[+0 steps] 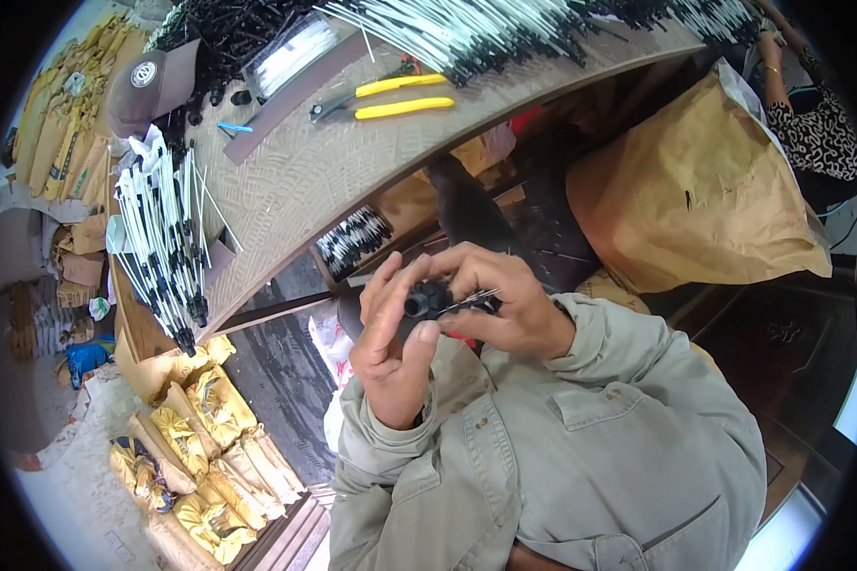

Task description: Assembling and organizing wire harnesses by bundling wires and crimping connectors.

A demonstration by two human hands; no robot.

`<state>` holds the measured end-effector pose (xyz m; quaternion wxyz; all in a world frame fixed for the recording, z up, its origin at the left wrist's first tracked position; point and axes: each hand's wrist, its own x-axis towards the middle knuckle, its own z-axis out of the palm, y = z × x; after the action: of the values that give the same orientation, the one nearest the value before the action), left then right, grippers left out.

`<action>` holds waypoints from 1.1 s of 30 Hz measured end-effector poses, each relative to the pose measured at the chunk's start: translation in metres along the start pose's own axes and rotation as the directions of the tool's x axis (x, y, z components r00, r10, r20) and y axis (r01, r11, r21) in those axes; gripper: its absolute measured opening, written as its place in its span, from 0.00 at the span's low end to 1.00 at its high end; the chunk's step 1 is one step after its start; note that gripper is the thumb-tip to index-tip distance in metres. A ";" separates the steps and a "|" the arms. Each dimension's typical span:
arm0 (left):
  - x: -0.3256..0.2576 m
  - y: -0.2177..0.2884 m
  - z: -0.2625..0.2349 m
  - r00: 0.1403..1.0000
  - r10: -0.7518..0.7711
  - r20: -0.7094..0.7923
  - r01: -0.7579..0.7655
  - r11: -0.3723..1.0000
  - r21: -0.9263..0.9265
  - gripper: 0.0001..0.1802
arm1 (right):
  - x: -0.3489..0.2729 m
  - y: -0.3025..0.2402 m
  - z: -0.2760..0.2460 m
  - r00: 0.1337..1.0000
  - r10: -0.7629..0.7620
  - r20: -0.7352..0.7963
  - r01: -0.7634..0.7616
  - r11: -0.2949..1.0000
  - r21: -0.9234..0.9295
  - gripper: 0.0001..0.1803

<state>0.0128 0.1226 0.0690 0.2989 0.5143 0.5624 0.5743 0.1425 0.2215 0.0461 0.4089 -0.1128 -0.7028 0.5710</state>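
In front of my chest, both hands are close together. My left hand (390, 343) is closed around a small black ringed plastic part (416, 305) with a round hole facing up. My right hand (519, 300) pinches a few thin metal pins or rods (476, 300) beside that part; fingers partly cover them, and their exact kind cannot be made out. The fingertips of both hands nearly meet at the black part.
On the curved table (295, 181) lie yellow-handled cutters (403, 84), a cap (152, 88), and bundles of white rods with black ends (167, 238). A brown paper sack (700, 181) stands right, near another person's arm (776, 76). Wrapped packs fill a box (243, 404) lower left.
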 end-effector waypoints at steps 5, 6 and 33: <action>-0.003 -0.002 0.008 0.981 -0.084 -0.175 0.076 0.996 -0.052 0.23 | 0.008 0.000 0.000 0.990 0.112 0.085 -0.115 0.993 0.024 0.13; -0.004 -0.005 0.007 0.982 -0.085 -0.171 0.077 0.996 -0.049 0.23 | 0.009 -0.001 -0.001 0.990 0.112 0.080 -0.115 0.993 0.026 0.13; 0.005 -0.019 0.012 0.907 -0.044 -0.420 0.073 0.996 0.053 0.16 | 0.010 0.038 0.003 0.988 -0.149 0.049 0.157 0.937 -0.312 0.09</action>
<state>0.0177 0.1346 0.0506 0.1712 0.3722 0.6474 0.6426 0.1224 0.2380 0.0169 0.4200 -0.1145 -0.7966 0.4194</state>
